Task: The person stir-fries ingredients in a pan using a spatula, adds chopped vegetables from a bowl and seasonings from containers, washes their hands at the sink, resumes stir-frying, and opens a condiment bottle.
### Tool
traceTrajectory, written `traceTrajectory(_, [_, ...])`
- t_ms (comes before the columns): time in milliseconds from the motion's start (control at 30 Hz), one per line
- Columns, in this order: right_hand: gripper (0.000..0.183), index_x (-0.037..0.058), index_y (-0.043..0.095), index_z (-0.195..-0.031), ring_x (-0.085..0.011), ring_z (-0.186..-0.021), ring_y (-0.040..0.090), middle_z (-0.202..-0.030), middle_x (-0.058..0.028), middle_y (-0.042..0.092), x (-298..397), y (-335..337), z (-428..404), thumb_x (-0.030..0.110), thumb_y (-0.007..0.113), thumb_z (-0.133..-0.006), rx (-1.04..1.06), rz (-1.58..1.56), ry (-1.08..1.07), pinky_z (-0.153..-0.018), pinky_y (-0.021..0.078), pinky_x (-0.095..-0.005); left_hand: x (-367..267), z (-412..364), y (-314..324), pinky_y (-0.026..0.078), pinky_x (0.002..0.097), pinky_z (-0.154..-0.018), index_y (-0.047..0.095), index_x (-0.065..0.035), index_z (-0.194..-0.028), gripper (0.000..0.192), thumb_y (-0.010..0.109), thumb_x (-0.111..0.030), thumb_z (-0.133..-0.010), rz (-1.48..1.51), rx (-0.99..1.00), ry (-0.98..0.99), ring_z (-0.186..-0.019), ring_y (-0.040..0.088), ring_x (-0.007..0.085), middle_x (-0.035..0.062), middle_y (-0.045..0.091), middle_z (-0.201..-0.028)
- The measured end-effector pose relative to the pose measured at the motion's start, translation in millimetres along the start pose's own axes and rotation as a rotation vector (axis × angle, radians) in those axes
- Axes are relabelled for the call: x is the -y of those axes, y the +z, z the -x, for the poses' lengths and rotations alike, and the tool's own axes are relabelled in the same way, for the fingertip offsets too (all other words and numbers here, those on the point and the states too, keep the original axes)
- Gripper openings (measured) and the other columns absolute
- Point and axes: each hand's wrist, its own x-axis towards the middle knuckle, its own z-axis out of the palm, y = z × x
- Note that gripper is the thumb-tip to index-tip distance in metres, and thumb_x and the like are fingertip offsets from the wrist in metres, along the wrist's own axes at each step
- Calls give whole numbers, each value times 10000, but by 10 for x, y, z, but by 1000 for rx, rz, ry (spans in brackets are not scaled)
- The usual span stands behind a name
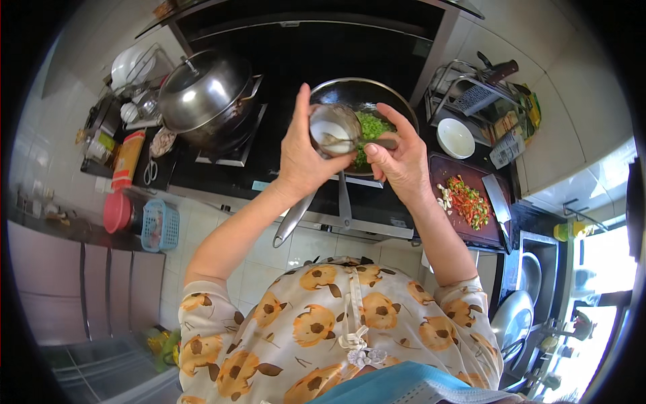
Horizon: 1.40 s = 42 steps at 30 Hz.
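My left hand point(308, 156) grips a small round container point(333, 132) with white contents, tilted above the near-left part of a wok point(383, 88). Between the thumb and fingers of my right hand point(401, 156) is the handle of a small spoon point(376, 143), whose bowl end is inside the container. Chopped green vegetables point(371, 126) lie in the wok, partly hidden by my hands. Below my hands the wok's handle point(344, 202) points towards me, and a second metal handle point(292, 222) extends beside it; what that one belongs to is hidden.
A lidded pot point(202, 96) stands on the left burner. At right, a cutting board point(436, 169) bears chopped peppers point(469, 202), garlic pieces and a cleaver point(497, 198). A white bowl point(455, 139) is behind it, near a knife rack point(464, 91). Scissors point(150, 172) lie at left.
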Motion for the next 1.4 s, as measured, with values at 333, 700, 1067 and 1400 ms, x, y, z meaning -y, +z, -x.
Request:
traceTrajectory(333, [115, -29, 589, -980, -85, -540, 584, -734, -67, 644, -105, 240, 122, 37, 533, -906, 100, 277, -91, -453, 442, -209, 168, 297, -147, 469, 376, -901, 116, -22, -1439, 1139, 852, -212, -590, -269, 8, 124, -1063, 574, 288, 147, 547, -1175])
traceTrajectory(700, [180, -71, 559, -963, -165, -541, 611, -727, -146, 617, -209, -93, 97, 100, 522, -923, 31, -92, 239, -449, 502, -254, 187, 273, -11, 442, 393, -927, 135, -29, -1443, 1131, 843, -164, -571, -231, 73, 159, -1092, 542, 304, 152, 537, -1185])
traceTrajectory(1067, [168, -38, 549, -973, -151, -553, 589, -749, -130, 610, -281, -486, -88, 118, 527, -918, -96, -288, 205, -457, 477, -246, 294, 206, 181, 418, 406, -963, 133, -34, -1443, 1126, 831, -202, -574, -79, 127, -146, -1135, 515, 351, 216, 501, -1230])
traceTrajectory(1400, [166, -47, 541, -977, -175, -622, 611, -779, -132, 618, -605, -867, -784, 111, 529, -925, -275, -198, 111, -540, 509, -260, 472, 242, -222, 465, 377, -919, 160, -52, -1444, 1110, 840, -185, -577, -112, -35, -259, -1059, 573, 327, 208, 536, -1181])
